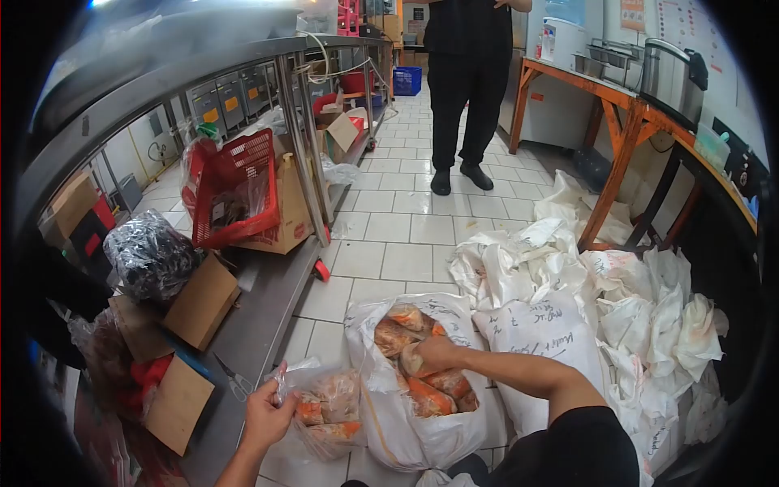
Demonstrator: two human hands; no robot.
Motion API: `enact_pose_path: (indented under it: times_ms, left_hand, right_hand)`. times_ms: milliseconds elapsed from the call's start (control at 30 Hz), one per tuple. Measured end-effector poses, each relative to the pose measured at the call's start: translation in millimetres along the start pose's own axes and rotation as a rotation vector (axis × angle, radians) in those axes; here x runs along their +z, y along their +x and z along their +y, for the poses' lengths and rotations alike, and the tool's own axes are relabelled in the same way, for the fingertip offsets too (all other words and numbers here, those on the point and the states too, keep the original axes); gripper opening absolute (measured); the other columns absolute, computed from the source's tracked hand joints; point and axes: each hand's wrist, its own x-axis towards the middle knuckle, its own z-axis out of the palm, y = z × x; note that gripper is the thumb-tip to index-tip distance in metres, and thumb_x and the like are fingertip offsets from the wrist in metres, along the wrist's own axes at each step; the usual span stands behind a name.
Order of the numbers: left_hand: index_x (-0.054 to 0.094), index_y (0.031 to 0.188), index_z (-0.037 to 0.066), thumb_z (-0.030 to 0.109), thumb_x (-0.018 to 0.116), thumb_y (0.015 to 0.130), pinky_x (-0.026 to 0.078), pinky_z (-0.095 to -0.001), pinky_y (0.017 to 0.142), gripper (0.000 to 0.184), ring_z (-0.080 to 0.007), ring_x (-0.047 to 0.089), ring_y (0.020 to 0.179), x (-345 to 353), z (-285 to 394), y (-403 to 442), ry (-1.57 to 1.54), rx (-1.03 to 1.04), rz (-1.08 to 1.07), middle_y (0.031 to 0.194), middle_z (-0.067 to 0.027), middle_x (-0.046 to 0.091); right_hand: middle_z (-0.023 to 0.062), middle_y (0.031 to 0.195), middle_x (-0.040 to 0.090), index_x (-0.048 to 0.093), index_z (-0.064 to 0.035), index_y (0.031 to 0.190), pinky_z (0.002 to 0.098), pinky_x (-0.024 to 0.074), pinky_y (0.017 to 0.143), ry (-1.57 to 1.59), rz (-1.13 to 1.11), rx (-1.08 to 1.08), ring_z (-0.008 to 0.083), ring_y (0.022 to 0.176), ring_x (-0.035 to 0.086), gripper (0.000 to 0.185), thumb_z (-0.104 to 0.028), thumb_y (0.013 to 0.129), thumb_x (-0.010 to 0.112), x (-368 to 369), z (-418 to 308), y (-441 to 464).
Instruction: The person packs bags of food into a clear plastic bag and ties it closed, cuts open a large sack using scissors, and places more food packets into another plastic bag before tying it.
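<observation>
A white woven sack [377, 406] stands open on the tiled floor, filled with several plastic-wrapped packs [430, 398] of orange and pale food. My right hand [430, 355] reaches into the sack's mouth, its fingers bent down on a pack near the middle; the fingertips are hidden. Left of the sack, my left hand [268, 412] pinches the rim of a clear plastic bag [331, 406], which hangs open and holds several similar orange and pale packs.
More white sacks [535, 333] lie right of the open one. A metal rack [284, 325] at left bears scissors [235, 380], cardboard boxes [203, 300] and a red basket [272, 183]. A person [466, 81] stands ahead, near an orange-framed table [621, 101].
</observation>
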Motion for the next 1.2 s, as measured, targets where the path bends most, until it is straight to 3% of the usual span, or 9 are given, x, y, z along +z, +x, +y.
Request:
enact_pose_path:
  times_ms: [133, 200, 300, 367, 467, 567, 667, 867, 1200]
  left_hand:
    - [0.047, 0.14, -0.003, 0.007, 0.06, 0.093, 0.041, -0.0201, 0.053, 0.05, -0.004, 0.058, 0.059, -7.0, -12.9, 3.3, -0.033, 0.008, 0.052, 0.077, 0.0004, 0.063]
    - [0.051, 0.138, -0.001, 0.006, 0.058, 0.094, 0.042, -0.0198, 0.056, 0.045, -0.0043, 0.058, 0.061, -10.7, -18.4, 5.8, -0.05, 0.043, 0.094, 0.076, 0.0007, 0.062]
    - [0.05, 0.137, -0.001, 0.007, 0.053, 0.096, 0.044, -0.0207, 0.058, 0.041, -0.0078, 0.06, 0.061, -3.8, -14.0, 8.9, -0.176, 0.007, 0.099, 0.074, -0.0013, 0.062]
    - [0.048, 0.137, 0.0, 0.008, 0.051, 0.097, 0.045, -0.0219, 0.056, 0.041, -0.0099, 0.06, 0.058, 3.4, -10.5, 12.2, -0.33, -0.087, 0.059, 0.075, -0.0035, 0.063]
    - [0.045, 0.138, 0.002, 0.01, 0.048, 0.098, 0.046, -0.0242, 0.049, 0.04, -0.0134, 0.057, 0.052, 10.2, -5.7, 17.7, -0.598, -0.238, -0.021, 0.074, -0.0071, 0.063]
    - [0.044, 0.138, 0.003, 0.012, 0.048, 0.098, 0.044, -0.0257, 0.043, 0.042, -0.0148, 0.053, 0.047, 9.8, -3.0, 19.0, -0.734, -0.322, -0.066, 0.071, -0.0086, 0.062]
    - [0.043, 0.139, 0.003, 0.015, 0.05, 0.097, 0.042, -0.0258, 0.041, 0.044, -0.0147, 0.05, 0.044, 3.6, -14.4, 18.2, -0.832, -0.364, -0.101, 0.067, -0.0091, 0.061]
    - [0.028, 0.148, 0.003, 0.018, 0.052, 0.097, 0.044, -0.0268, 0.042, 0.058, -0.0168, 0.053, 0.045, -9.4, -19.2, 5.6, -0.995, -0.393, -0.273, 0.067, -0.0114, 0.062]
    - [0.01, 0.153, 0.0, 0.024, 0.055, 0.096, 0.052, -0.0301, 0.052, 0.076, -0.0223, 0.061, 0.056, -6.0, -3.0, 4.3, -0.842, -0.316, -0.341, 0.067, -0.0124, 0.061]
  right_hand:
    - [0.0177, 0.091, 0.07, 0.069, -0.0085, 0.1, 0.0447, 0.0533, 0.08, 0.07, 0.157, 0.024, 0.0375, 0.087, 0.067, 0.036, -0.031, 0.072, 0.07, -2.2, 15.3, -6.9]
    - [0.0158, 0.086, 0.067, 0.067, -0.0065, 0.092, 0.0434, 0.0522, 0.078, 0.327, 0.566, -0.181, 0.0374, 0.082, 0.065, 0.023, -0.02, 0.073, 0.069, -17.3, 14.6, -23.1]
    - [0.0149, 0.084, 0.063, 0.061, -0.0039, 0.083, 0.0424, 0.0506, 0.076, 0.55, 0.541, -0.185, 0.0372, 0.079, 0.062, 0.014, -0.011, 0.073, 0.068, -59.3, -7.3, -42.2]
    - [0.0177, 0.088, 0.063, 0.054, -0.0038, 0.093, 0.0433, 0.0495, 0.074, 0.58, 0.515, -0.19, 0.0371, 0.082, 0.063, 0.022, -0.012, 0.076, 0.067, -69.1, -17.2, -44.1]
    - [0.0192, 0.09, 0.064, 0.047, -0.0055, 0.105, 0.0446, 0.0498, 0.075, 0.853, 0.566, -0.023, 0.0381, 0.086, 0.064, 0.035, -0.019, 0.08, 0.068, -55.6, -24.3, -38.6]
    - [0.0225, 0.096, 0.065, 0.042, -0.0053, 0.118, 0.0446, 0.0507, 0.08, 0.762, 0.279, 0.079, 0.0396, 0.093, 0.065, 0.061, -0.039, 0.078, 0.075, -22.1, -27.5, -23.1]
    - [0.0262, 0.11, 0.063, 0.039, 0.0002, 0.131, 0.0421, 0.0505, 0.091, 0.623, 0.026, 0.14, 0.0388, 0.103, 0.064, 0.109, -0.069, 0.057, 0.08, -26.5, -21.5, -13.6]
    - [0.0263, 0.113, 0.063, 0.037, 0.0011, 0.133, 0.0405, 0.0492, 0.093, 0.496, -0.133, 0.101, 0.0386, 0.107, 0.062, 0.113, -0.069, 0.055, 0.08, -34.1, 2.9, -8.8]
    - [0.0333, 0.12, 0.056, 0.028, 0.0125, 0.13, 0.0413, 0.0504, 0.092, 0.434, -0.023, 0.307, 0.0416, 0.11, 0.06, 0.123, -0.069, 0.055, 0.08, -25.8, -13.1, -46.1]
